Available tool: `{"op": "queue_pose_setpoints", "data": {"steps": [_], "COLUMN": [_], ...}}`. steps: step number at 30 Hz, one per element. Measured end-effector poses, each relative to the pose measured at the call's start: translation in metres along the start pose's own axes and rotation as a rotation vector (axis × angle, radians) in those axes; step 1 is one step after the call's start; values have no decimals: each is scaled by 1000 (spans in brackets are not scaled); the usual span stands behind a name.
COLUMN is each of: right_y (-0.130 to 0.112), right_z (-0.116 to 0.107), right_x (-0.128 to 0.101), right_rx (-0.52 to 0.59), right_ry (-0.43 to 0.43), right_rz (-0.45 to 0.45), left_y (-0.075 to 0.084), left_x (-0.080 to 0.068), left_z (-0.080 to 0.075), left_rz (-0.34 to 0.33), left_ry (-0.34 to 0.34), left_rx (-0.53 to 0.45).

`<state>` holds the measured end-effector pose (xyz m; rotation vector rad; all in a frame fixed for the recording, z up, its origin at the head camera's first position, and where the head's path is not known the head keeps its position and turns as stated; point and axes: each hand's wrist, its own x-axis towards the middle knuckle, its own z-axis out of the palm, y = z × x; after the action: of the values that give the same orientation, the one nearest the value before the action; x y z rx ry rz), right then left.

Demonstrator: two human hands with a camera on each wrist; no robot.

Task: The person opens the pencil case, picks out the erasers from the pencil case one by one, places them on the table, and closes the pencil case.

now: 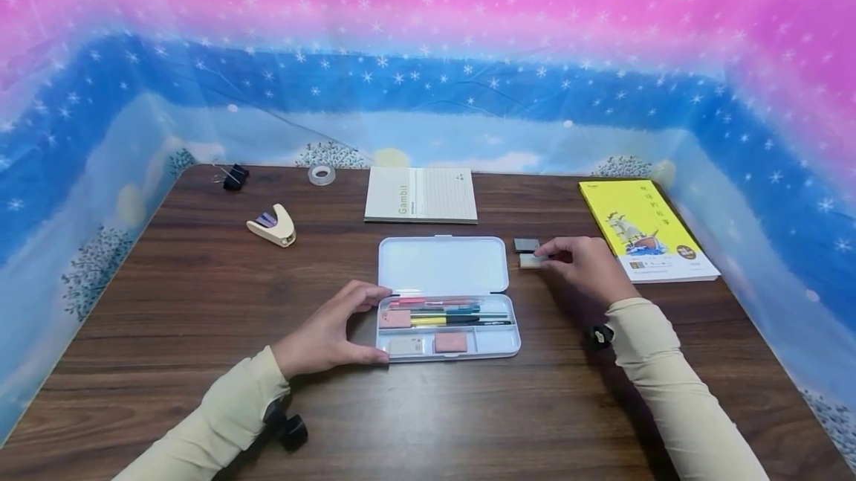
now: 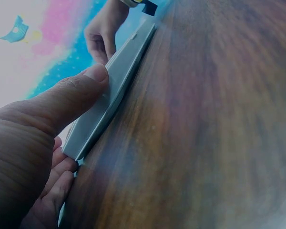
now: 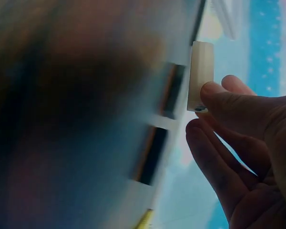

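Observation:
A white pencil case (image 1: 444, 265) lies with its lid up on the table. Inside are several pens and pencils (image 1: 461, 311), a pink eraser (image 1: 395, 319) on top of them, and in front a white eraser (image 1: 406, 346) and another pink eraser (image 1: 451, 342). My left hand (image 1: 331, 328) holds the case's left end, thumb (image 2: 83, 86) at the front side and fingers around the end. To the right of the lid, my right hand (image 1: 585, 267) pinches a white eraser (image 3: 201, 76) between thumb and fingers. Beside it lies a dark grey block (image 1: 526, 245); two dark blocks (image 3: 151, 155) show in the right wrist view.
An open-looking notebook (image 1: 421, 195) lies behind the case. At the right is a yellow book (image 1: 649, 228). Toward the back left are a cream stapler (image 1: 274, 228), a tape roll (image 1: 322, 174) and a black binder clip (image 1: 235, 177). A patterned cloth (image 1: 428, 79) surrounds the table.

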<state>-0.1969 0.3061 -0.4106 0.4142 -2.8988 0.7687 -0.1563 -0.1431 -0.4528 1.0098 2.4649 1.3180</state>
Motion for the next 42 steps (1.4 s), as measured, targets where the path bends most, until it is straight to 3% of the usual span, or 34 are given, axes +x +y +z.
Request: {"op": "queue_pose_setpoints", "data": {"steps": [6,14,20,24,27,36,42], "right_y": [12,9,-2,-31,-65,-156,-181], "right_z": [8,8,5,7,16,59,80], "right_x": [2,4,1,-5,-7,-2,6], "right_rx": [25,20,5,-5,-5,19,-47], "right_ry": [-35,-73,-33,12,0,-266,-301], "right_rz": [21,48,25,-57,-167,-395,-481], "left_y": [-1,1,1,1,1,0,1], "left_x": [0,-1,-1,0,0,-1,-2], "left_z": [1,0,-1,-1,-2,-3,-2], "left_rz": [3,-2,-16,-24,-24,-3,7], "left_ry": [2,4,-6,-21,-21,-8,-3], "left_rx": [-5,-7,-19,-39,-40,-32,-14]}}
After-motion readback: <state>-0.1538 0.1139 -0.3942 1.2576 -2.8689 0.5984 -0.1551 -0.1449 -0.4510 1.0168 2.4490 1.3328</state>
